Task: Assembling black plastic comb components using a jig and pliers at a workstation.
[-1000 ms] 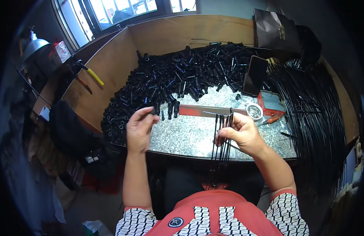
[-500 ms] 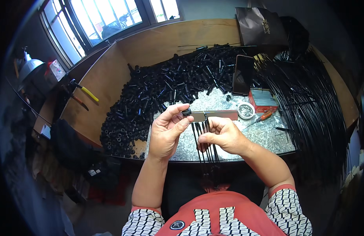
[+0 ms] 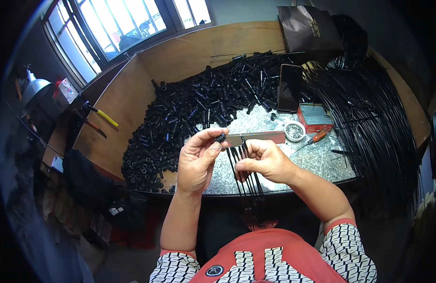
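Between the thumb and fingers of my left hand [image 3: 195, 160] is a small round black plastic part [image 3: 220, 137]. A thin wire [image 3: 218, 148] shows at the same fingertips and runs toward the tops of several thin black ribs [image 3: 236, 172], like umbrella ribs. My right hand [image 3: 267, 162] is closed on these ribs, its thumb pressed across them. They hang side by side, their lower ends dangling over my lap. The two hands are close together but apart, above the near part of the worktop. How the wire joins the ribs is too small to tell.
A large heap of black tubular parts [image 3: 203, 99] fills the left and back of the wood-walled bench. At the right lie long black rods [image 3: 369, 122]. A phone [image 3: 289, 89], red box [image 3: 314, 118], white bowl [image 3: 294, 131], screwdriver [image 3: 317, 137] and metal bar [image 3: 265, 137] sit beyond my hands.
The black part in my left fingers has tilted and dropped slightly. My right hand keeps its hold on the ribs, nearly unmoved. The whole view has shifted a little.
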The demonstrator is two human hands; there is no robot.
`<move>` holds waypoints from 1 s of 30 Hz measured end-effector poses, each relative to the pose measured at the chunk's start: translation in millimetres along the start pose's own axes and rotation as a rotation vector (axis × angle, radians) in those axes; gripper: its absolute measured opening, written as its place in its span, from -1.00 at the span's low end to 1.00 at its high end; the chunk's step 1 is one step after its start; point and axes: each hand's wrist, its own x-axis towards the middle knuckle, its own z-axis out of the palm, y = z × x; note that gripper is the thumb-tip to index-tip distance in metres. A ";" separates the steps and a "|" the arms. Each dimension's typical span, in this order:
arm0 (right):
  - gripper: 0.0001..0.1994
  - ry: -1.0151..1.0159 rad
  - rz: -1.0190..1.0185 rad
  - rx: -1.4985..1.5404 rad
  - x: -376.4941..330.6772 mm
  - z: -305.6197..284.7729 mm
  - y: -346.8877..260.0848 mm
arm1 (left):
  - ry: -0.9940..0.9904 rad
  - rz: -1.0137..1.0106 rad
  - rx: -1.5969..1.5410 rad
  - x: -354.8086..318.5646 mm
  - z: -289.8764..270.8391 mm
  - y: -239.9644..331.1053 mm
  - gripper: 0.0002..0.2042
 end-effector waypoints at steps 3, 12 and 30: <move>-0.82 0.002 -0.006 -0.003 1.1 -1.0 1.4 | -0.006 -0.003 0.009 -1.1 -0.7 -0.4 -0.73; -0.89 -0.026 -0.007 -0.006 1.9 -4.8 4.2 | -0.077 0.036 0.121 -1.8 -0.9 0.1 -0.74; -0.87 -0.054 -0.011 0.005 2.7 3.1 -3.5 | -0.061 0.081 0.186 -2.3 6.7 1.7 -0.81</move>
